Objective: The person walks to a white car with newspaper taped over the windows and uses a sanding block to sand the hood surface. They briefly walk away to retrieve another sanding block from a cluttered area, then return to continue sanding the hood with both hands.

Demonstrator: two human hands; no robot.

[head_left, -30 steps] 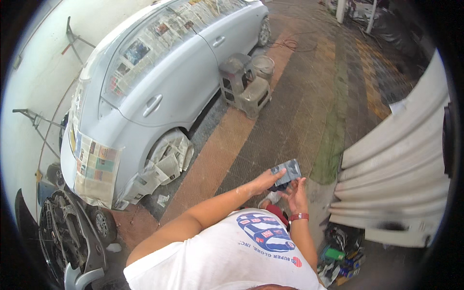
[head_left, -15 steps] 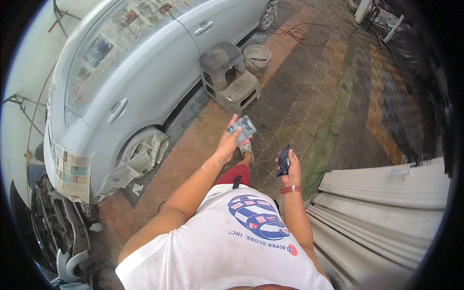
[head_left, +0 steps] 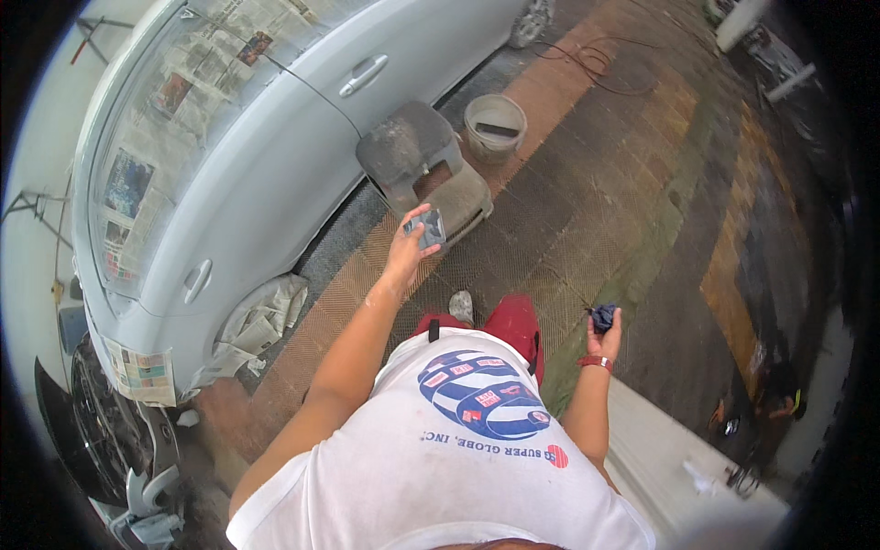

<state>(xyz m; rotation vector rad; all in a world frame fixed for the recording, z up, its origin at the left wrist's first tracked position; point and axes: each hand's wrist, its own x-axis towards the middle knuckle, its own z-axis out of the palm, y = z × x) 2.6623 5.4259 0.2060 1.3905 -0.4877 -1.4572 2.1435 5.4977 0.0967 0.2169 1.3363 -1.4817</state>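
Note:
My left hand [head_left: 404,249] is closed around a flat grey rectangular pad [head_left: 429,229] with dark smudges, its exact kind unclear. It is held out in front of a grey two-step plastic stool [head_left: 408,147]. Off to the right, my right hand [head_left: 605,342] grips a crumpled dark blue cloth [head_left: 602,318], fingers partly hidden beneath it. Left of the stool stands a pale grey car [head_left: 247,174], its windows masked with newspaper [head_left: 170,110]. Both hands are apart from the car.
Beyond the stool is a whitish bucket [head_left: 495,151] with a dark bar-shaped object across it. A hose [head_left: 596,69] coils on the matted floor. A long pale panel [head_left: 655,431] lies at my lower right. Newspaper covers the wheel opening [head_left: 261,316]; car parts [head_left: 110,431] stand lower left.
My view has shifted and turned. My left hand with the pad has moved left, in front of the stool; my right hand with the cloth has swung outward to the right.

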